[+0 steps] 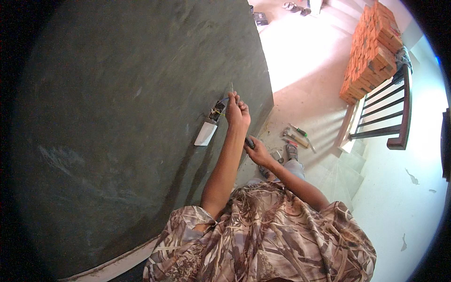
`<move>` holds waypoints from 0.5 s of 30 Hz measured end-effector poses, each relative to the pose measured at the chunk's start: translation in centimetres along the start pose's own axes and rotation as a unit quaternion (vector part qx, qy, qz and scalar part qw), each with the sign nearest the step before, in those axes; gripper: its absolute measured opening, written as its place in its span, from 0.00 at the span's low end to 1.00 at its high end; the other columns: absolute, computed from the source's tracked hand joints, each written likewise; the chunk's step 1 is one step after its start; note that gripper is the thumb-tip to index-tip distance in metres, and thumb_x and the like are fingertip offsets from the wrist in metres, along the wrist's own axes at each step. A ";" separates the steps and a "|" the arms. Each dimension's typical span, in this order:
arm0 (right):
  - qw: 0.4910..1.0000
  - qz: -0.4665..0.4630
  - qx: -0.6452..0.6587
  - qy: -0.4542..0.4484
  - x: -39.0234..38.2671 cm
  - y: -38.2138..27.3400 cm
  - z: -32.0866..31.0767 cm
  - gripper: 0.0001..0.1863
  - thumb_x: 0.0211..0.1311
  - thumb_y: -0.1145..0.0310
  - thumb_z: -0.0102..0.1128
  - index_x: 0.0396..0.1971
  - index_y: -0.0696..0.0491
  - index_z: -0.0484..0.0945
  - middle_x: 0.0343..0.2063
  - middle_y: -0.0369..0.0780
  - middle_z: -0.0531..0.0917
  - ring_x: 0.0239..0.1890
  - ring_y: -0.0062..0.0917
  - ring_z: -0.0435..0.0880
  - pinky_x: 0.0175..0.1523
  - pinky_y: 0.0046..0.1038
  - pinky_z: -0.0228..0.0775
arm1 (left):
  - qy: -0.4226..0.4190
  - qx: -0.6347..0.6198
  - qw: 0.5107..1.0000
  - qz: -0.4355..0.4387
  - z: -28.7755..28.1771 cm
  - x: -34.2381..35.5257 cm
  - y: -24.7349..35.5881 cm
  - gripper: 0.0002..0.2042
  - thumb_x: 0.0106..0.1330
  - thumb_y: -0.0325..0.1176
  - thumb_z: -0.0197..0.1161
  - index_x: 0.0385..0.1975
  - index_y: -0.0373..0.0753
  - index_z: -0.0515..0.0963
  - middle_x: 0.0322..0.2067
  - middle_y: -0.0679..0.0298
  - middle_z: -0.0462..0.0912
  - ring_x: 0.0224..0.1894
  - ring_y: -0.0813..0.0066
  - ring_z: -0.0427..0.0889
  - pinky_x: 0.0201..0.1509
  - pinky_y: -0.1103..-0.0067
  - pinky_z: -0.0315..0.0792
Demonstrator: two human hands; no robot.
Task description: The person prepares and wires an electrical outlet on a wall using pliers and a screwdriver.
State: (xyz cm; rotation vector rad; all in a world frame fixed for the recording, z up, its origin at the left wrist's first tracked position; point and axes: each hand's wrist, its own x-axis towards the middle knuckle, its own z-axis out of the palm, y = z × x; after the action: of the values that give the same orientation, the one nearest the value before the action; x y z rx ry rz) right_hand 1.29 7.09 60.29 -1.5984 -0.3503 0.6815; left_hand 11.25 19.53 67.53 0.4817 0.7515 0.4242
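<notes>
one wire [229,97] in left grip [237,112]

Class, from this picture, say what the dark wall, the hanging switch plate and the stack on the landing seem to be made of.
Wall: likely cement plaster, matt grey with trowel streaks. Switch plate: probably plastic, smooth, white. Stack: fired clay bricks, orange-red blocks with rough edges.

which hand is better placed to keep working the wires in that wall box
Left, probably. The left hand is raised at the open wall box, gripping a thin wire. The right hand sits lower, away from the wall, holding a small dark tool.
</notes>
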 end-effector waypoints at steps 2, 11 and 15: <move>0.998 -0.049 -0.019 0.027 -0.4 -0.3 -0.9 0.14 0.69 0.61 0.57 0.43 0.58 0.74 0.29 0.48 0.79 0.33 0.37 0.80 0.41 0.39 0.70 | -0.048 0.113 0.992 -0.030 -1.5 -2.1 0.5 0.13 0.73 0.41 0.62 0.47 0.38 0.78 0.31 0.72 0.75 0.23 0.84 0.68 0.25 0.85 0.63; 0.988 -0.075 -0.105 0.084 -1.8 0.3 -1.0 0.16 0.69 0.58 0.58 0.42 0.57 0.75 0.29 0.52 0.78 0.34 0.47 0.78 0.42 0.40 0.69 | -0.181 0.773 0.490 0.360 -6.8 -6.8 6.7 0.14 0.69 0.31 0.60 0.52 0.35 0.79 0.43 0.50 0.85 0.40 0.53 0.85 0.45 0.65 0.76; 0.991 -0.059 -0.102 0.067 -3.2 -0.9 -2.0 0.19 0.67 0.58 0.60 0.45 0.59 0.75 0.36 0.52 0.82 0.40 0.48 0.81 0.45 0.44 0.70 | -0.179 0.797 0.398 0.418 -7.1 -5.2 6.6 0.12 0.69 0.28 0.57 0.50 0.35 0.78 0.43 0.50 0.85 0.41 0.49 0.84 0.44 0.63 0.76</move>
State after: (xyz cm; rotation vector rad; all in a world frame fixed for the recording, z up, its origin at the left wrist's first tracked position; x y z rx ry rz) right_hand 0.17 3.75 61.95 -1.7922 -0.4226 0.4546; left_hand 1.40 23.99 69.44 2.8237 0.1473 0.3471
